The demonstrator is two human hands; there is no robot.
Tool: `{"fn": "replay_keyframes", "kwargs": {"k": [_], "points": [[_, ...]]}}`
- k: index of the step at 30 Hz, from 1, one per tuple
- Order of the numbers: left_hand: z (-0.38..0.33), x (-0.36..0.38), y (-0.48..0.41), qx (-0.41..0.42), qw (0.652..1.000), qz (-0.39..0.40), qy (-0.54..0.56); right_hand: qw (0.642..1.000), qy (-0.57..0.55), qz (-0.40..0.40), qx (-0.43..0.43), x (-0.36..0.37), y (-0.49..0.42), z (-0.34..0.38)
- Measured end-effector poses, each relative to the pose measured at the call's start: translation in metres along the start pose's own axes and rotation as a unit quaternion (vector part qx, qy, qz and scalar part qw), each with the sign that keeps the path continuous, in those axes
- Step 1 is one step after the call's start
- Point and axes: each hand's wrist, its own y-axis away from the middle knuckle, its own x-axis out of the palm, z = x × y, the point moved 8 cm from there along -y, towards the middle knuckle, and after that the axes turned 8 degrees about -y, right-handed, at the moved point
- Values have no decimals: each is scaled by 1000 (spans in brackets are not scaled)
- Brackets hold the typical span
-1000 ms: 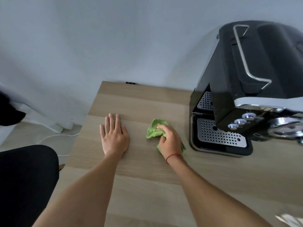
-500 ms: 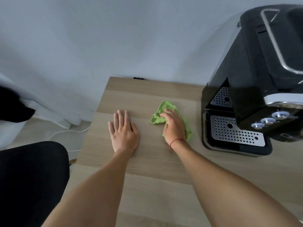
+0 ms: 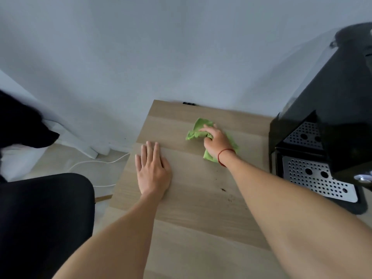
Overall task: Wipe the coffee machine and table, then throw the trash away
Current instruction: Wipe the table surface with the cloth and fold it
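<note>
A crumpled green cloth (image 3: 196,131) lies on the light wooden table (image 3: 201,218) near its far edge. My right hand (image 3: 216,140), with a red string at the wrist, presses down on the cloth and grips it. My left hand (image 3: 153,170) rests flat on the table to the left, fingers together, holding nothing. The black coffee machine (image 3: 338,109) stands at the right, its perforated metal drip tray (image 3: 314,178) facing me. A few dark specks (image 3: 223,189) mark the wood beside my right forearm.
A white wall runs right behind the table. Left of the table a black chair seat (image 3: 44,218) sits low, with a white cable (image 3: 94,163) on the floor. A dark object (image 3: 22,125) lies at the far left.
My right hand has pushed the green cloth away from me toward the table's far edge. My left hand stays flat in place. The view has swung left, so the machine sits further right.
</note>
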Motion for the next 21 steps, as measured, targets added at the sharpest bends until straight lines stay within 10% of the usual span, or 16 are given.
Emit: {"fn": "replay_keyframes", "kwargs": {"k": [21], "points": [[5, -7, 70, 22, 996, 81, 8, 995, -59, 73, 33, 8, 123, -12]]}}
